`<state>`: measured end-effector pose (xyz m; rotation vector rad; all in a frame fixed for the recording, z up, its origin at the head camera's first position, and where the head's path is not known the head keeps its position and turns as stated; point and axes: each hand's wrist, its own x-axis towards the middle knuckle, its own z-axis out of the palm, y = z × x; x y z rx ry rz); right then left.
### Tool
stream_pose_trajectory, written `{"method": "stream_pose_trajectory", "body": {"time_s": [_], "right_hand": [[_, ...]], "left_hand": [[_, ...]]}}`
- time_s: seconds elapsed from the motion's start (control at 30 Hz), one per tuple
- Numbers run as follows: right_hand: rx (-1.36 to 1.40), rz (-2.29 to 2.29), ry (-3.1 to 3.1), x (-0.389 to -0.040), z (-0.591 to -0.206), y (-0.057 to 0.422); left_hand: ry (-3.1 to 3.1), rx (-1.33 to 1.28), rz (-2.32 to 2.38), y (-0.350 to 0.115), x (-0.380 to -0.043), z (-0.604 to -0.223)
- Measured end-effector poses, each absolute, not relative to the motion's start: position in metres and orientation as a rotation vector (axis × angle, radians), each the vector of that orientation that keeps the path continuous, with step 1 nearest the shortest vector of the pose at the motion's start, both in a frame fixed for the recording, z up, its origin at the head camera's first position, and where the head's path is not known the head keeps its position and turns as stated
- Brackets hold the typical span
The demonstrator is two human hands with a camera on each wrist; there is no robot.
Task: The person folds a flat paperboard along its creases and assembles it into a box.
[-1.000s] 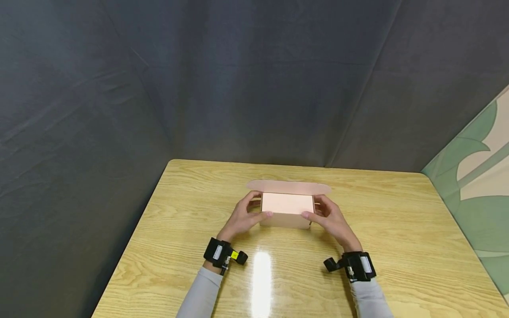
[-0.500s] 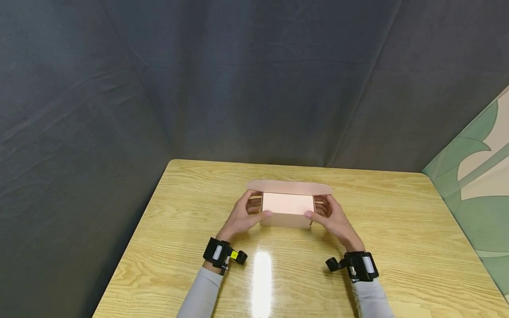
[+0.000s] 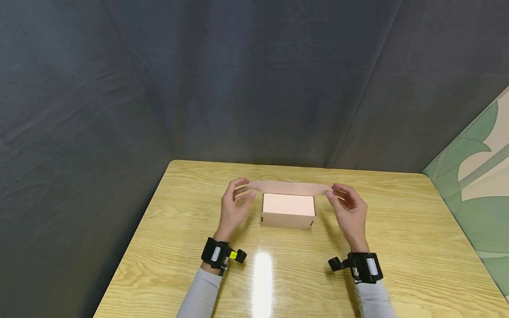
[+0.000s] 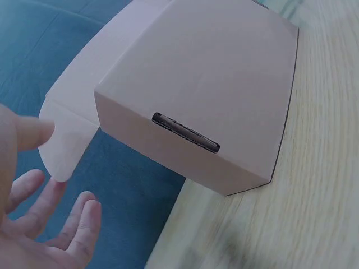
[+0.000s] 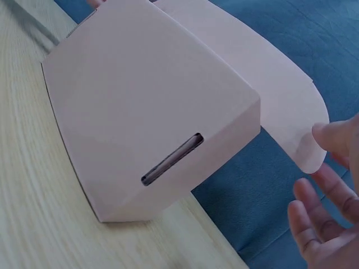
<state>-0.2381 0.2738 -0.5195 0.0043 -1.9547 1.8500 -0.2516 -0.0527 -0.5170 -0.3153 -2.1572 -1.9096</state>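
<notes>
A pale pink cardboard box point(image 3: 288, 220) sits on the table with its lid raised at the back. The lid ends in small rounded side flaps. My left hand point(image 3: 232, 212) is at the left flap point(image 4: 64, 145), its thumb over the near face and a fingertip at the flap's lower tip. On the other side, my right hand point(image 3: 350, 216) pinches the right flap point(image 5: 300, 143), thumb in front and a finger partly hidden behind. The remaining fingers of both hands are spread and loosely bent. Slots point(image 4: 185, 133) show at the lower corners of the box's front.
The box stands on a wood-grain table point(image 3: 191, 190), whose far edge runs behind the lid. Dark blue cloth point(image 3: 254, 88) hangs beyond that edge and on the left. A green and cream patterned panel point(image 3: 477, 190) borders the right side.
Both hands have left the box's sides and front and moved outward and back to the lid's side flaps. The flaps now bend slightly. The box has stayed in place.
</notes>
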Motion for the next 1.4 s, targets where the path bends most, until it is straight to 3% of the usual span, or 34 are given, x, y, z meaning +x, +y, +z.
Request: {"method": "stream_pose_trajectory", "body": {"time_s": [0.33, 0.73, 1.4], "right_hand": [[0.085, 1.731, -1.936, -0.237, -0.517, 0.269], [0.108, 1.507, -2.013, -0.22, -0.48, 0.25], [0.181, 1.312, -2.245, -0.225, -0.491, 0.276]], "left_hand": [[-2.147, -0.322, -1.692, -0.048, -0.248, -0.511], [-2.211, -0.297, -1.505, -0.048, -0.247, -0.508], [-2.17, -0.307, -1.426, -0.049, -0.242, -0.494]]}}
